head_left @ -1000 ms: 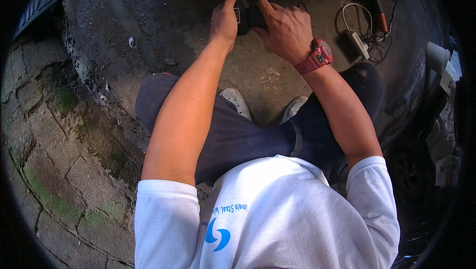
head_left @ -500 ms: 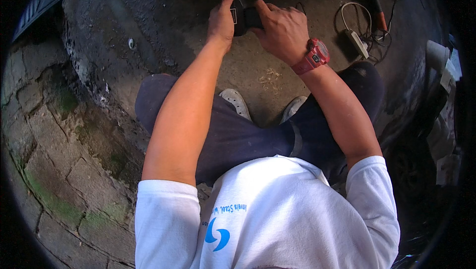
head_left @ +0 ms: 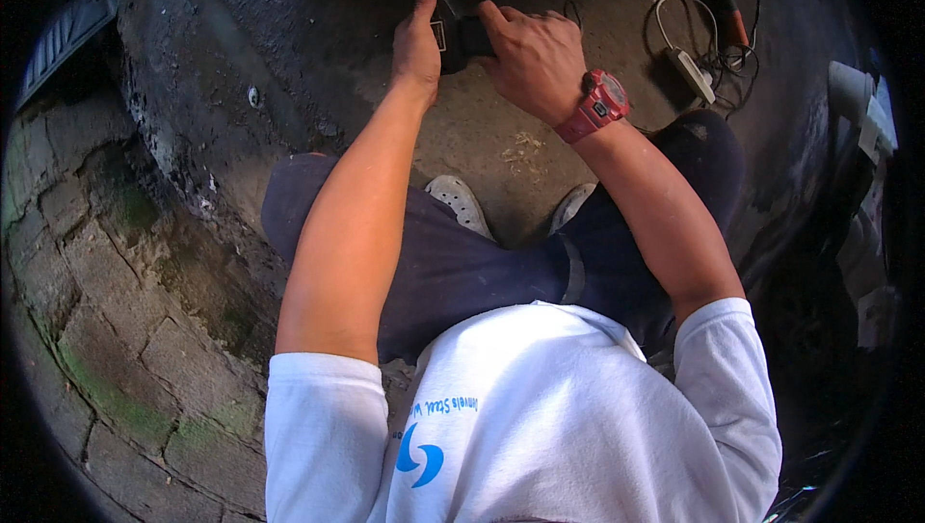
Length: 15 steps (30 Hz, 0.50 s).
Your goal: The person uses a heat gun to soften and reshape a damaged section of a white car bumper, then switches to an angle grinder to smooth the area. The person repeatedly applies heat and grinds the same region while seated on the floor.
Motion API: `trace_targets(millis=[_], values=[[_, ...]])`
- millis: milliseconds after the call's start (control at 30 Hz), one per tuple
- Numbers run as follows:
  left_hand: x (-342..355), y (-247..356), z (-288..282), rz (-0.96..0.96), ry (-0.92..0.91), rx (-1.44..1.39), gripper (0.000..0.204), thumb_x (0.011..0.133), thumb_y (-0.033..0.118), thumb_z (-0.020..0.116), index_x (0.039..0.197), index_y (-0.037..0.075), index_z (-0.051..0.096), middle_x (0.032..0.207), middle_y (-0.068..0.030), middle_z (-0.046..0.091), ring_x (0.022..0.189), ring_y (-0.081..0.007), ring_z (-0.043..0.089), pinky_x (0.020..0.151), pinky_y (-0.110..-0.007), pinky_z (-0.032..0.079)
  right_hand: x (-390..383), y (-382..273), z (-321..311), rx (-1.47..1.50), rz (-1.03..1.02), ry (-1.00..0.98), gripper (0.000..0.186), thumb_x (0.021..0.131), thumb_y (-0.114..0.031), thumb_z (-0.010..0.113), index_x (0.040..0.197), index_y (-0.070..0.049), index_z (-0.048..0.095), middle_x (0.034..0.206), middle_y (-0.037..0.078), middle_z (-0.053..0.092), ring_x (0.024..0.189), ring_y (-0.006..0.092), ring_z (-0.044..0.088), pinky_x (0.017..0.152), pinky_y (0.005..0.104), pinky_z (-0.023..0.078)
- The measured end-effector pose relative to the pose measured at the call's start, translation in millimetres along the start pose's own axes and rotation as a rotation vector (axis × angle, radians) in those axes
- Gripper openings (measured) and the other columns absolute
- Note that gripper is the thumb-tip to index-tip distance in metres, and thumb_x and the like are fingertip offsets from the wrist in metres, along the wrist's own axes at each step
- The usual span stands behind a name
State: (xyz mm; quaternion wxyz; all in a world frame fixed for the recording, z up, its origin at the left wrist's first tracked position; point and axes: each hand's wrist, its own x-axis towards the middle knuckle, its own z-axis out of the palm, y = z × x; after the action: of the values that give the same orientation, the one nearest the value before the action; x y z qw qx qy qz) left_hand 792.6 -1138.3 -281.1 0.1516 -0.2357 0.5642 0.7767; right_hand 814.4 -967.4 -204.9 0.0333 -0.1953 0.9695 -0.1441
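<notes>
A black boxy object point(head_left: 472, 39) is held between my two hands at the top middle, above the floor. My left hand point(head_left: 417, 47) holds its left side, thumb pointing up and fingers mostly hidden behind it. A small pale-edged rectangle marks the object beside the left palm. From the right, my right hand point(head_left: 540, 59) wraps round the object, with the index finger and thumb on its near side. Its far part is lost in the dark, so I cannot tell its kind. A red wristwatch point(head_left: 599, 107) is on my right wrist.
At the upper right lie an angle grinder point(head_left: 727, 3) with an orange-red handle, a white power strip point(head_left: 692, 75) and tangled cords. Wood shavings point(head_left: 523, 150) are scattered on the floor before my shoes point(head_left: 461, 203). Stone paving point(head_left: 125, 330) spreads along the left.
Both hands, still holding the black object, have shifted slightly left in the picture. The view has moved a little too, and the grip looks the same.
</notes>
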Motion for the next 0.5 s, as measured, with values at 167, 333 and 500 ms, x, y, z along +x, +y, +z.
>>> trace_targets(millis=[167, 333, 500], values=[[0.4, -0.5, -2.2, 0.018, 0.009, 0.098, 0.07, 0.101, 0.073, 0.06, 0.133, 0.011, 0.066, 0.115, -0.0065, 0.071, 0.106, -0.0197, 0.068, 0.094, -0.037, 0.053, -0.4, 0.0, 0.4, 0.01, -0.007, 0.009, 0.052, 0.085, -0.029, 0.084, 0.125, -0.01, 0.057, 0.098, 0.009, 0.074, 0.088, 0.0334, 0.075, 0.08, 0.0494, 0.057], [0.2, 1.2, -2.6, 0.003, -0.015, 0.078, 0.071, 0.101, 0.072, 0.059, 0.136, 0.011, 0.065, 0.116, -0.0065, 0.07, 0.108, -0.0203, 0.067, 0.097, -0.038, 0.051, -0.9, -0.4, 0.9, 0.012, -0.007, 0.013, 0.052, 0.085, -0.03, 0.085, 0.125, -0.01, 0.057, 0.097, 0.009, 0.074, 0.087, 0.0327, 0.075, 0.078, 0.0484, 0.056], [3.3, -0.1, -4.3, 0.01, -0.007, 0.087, 0.069, 0.101, 0.072, 0.06, 0.134, 0.011, 0.066, 0.114, -0.0059, 0.071, 0.104, -0.0203, 0.068, 0.094, -0.037, 0.053, -0.4, -1.2, 2.2, 0.004, -0.009, 0.022, 0.052, 0.085, -0.029, 0.085, 0.125, -0.01, 0.058, 0.097, 0.008, 0.074, 0.086, 0.0326, 0.075, 0.077, 0.0474, 0.056]])
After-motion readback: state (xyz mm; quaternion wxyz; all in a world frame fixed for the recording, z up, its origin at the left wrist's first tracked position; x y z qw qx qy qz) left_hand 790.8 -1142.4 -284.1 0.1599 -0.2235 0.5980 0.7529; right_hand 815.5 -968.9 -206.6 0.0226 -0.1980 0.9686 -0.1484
